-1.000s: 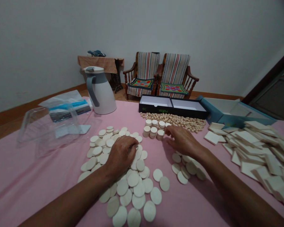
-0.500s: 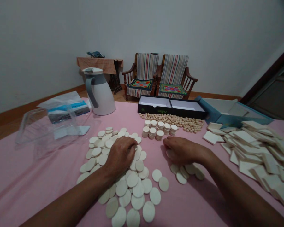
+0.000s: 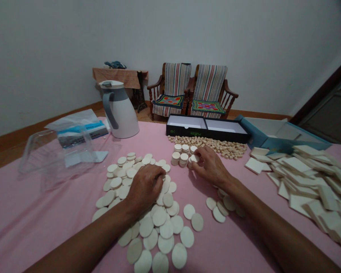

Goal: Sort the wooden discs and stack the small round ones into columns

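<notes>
A wide heap of pale round discs (image 3: 147,212) covers the pink tablecloth (image 3: 45,220) in front of me. My left hand (image 3: 144,186) rests palm down on the heap with its fingers curled onto the discs. Beyond it stand several short stacks of discs (image 3: 183,155). My right hand (image 3: 208,166) reaches to the right end of these stacks, its fingers pinched on a disc or a small stack there. A smaller cluster of discs (image 3: 223,206) lies under my right forearm.
A white jug (image 3: 119,109) and a clear plastic box (image 3: 57,153) stand at the left. A black open box (image 3: 206,128) sits behind a strip of small beads (image 3: 221,146). Square pale tiles (image 3: 309,178) pile up at the right beside a blue box (image 3: 275,138). Two striped chairs (image 3: 191,91) stand behind.
My right hand drew back to the small disc cluster, then went forward again to the stacks. The left hand stayed on the heap.
</notes>
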The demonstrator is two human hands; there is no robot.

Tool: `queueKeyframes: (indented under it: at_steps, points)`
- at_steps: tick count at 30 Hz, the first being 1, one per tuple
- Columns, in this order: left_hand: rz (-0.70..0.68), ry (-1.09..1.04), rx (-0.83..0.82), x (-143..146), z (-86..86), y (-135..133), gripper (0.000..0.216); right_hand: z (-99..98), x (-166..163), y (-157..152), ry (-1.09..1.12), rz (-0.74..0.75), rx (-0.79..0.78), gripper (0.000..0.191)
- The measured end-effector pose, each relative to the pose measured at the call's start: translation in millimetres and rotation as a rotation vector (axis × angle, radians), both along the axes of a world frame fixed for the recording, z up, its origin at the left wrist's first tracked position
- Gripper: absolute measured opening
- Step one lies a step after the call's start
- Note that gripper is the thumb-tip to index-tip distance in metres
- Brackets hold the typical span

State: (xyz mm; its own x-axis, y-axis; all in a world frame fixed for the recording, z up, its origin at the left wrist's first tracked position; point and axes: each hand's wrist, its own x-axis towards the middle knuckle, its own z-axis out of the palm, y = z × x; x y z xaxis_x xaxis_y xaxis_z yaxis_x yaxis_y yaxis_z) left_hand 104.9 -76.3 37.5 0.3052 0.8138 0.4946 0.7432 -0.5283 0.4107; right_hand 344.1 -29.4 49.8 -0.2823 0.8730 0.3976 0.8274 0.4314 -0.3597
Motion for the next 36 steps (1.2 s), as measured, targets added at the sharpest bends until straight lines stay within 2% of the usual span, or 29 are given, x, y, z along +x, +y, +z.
queueKeyframes:
  at_steps: [4,10,12,15,18,20,24,29,36]
  points:
    - [0.002,0.008,-0.005,0.2,1.0,-0.7,0.018,4.3,2.1,0.3,0.012,0.009,0.026,0.013]
    - [0.005,0.004,0.008,-0.3,-0.5,0.0,0.018,24.5,13.8,-1.7,0.021,-0.039,0.041,0.009]
    - [0.005,0.002,0.014,-0.2,-1.0,0.4,0.018,28.3,23.1,-5.1,-0.063,-0.037,-0.065,0.010]
    - [0.006,0.005,0.033,0.3,-1.1,1.4,0.018,26.1,41.6,-14.4,-0.220,0.015,-0.311,0.009]
    - [0.010,0.012,0.047,0.9,-0.7,2.1,0.019,18.2,57.0,-25.8,-0.297,0.029,-0.423,0.023]
    - [0.011,0.014,0.055,1.2,-0.2,2.1,0.019,13.4,60.1,-31.7,-0.318,0.011,-0.430,0.027]
    - [0.026,0.021,0.078,1.7,1.5,1.5,0.019,11.5,48.1,-40.1,-0.364,-0.065,-0.432,0.021]
    - [0.026,0.035,0.091,1.4,1.9,1.4,0.019,14.3,27.4,-47.7,-0.456,-0.140,-0.333,0.015]
    - [0.014,0.028,0.067,1.4,1.6,1.1,0.018,8.7,28.9,-40.5,-0.293,-0.158,-0.222,0.014]
